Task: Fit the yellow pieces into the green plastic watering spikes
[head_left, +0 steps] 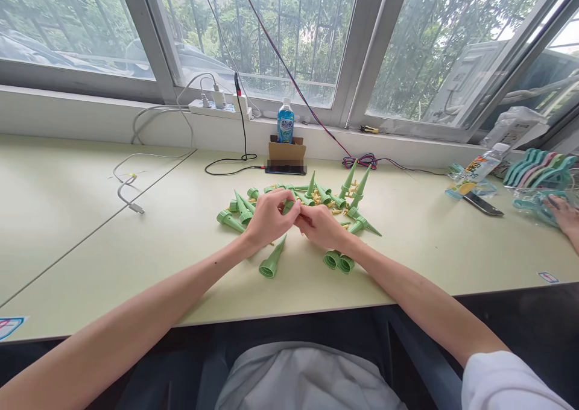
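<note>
My left hand is closed around a green plastic watering spike, mostly covered by the fingers. Against it, the fingertips of my right hand are pinched together; whatever they hold is hidden. Several more cone-shaped spikes with threaded caps lie around both hands. One loose spike points away from me in front of my left hand. Two with open caps lie beneath my right wrist. Beyond the hands, two spikes stand upright among small yellow pieces.
At the back are a phone, a cardboard box and a blue bottle. Cables lie on the left of the table. On the right are another bottle, a dark phone, plastic hangers and another person's hand.
</note>
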A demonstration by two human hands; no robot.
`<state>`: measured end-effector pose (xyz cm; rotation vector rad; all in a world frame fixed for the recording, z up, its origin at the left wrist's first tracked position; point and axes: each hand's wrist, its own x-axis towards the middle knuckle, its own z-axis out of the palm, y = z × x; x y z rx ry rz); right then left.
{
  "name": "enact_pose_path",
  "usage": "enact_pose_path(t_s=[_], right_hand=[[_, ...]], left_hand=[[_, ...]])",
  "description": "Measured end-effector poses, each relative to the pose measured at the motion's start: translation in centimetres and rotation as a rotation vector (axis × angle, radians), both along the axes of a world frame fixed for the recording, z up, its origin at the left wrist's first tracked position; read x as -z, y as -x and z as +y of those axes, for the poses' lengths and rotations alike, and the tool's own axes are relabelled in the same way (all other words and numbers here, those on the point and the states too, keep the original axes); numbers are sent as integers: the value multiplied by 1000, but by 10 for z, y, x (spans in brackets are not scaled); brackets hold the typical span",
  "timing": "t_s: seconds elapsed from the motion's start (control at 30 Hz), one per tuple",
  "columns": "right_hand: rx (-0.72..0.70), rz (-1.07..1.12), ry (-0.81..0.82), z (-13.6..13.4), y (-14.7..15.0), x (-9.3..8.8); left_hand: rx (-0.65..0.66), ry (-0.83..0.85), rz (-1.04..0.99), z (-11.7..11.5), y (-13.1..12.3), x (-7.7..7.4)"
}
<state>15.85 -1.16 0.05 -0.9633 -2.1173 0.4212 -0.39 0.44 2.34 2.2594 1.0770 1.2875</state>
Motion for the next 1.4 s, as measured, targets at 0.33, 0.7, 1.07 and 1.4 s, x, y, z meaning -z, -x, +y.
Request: enact_pose_path(t_s=[0.33, 0.7, 1.07, 1.4], right_hand=[[26, -57, 35, 2, -3, 5], [20, -77, 38, 4, -5, 7], [17, -78, 19, 5, -5, 8], [15, -89, 12, 6, -5, 10]], left_hand=[[6, -68, 48, -2, -2, 6], [-5, -68, 67, -5, -2, 7], [-9, -71, 77, -6, -2, 6], [-3, -59, 91, -6, -2, 6]])
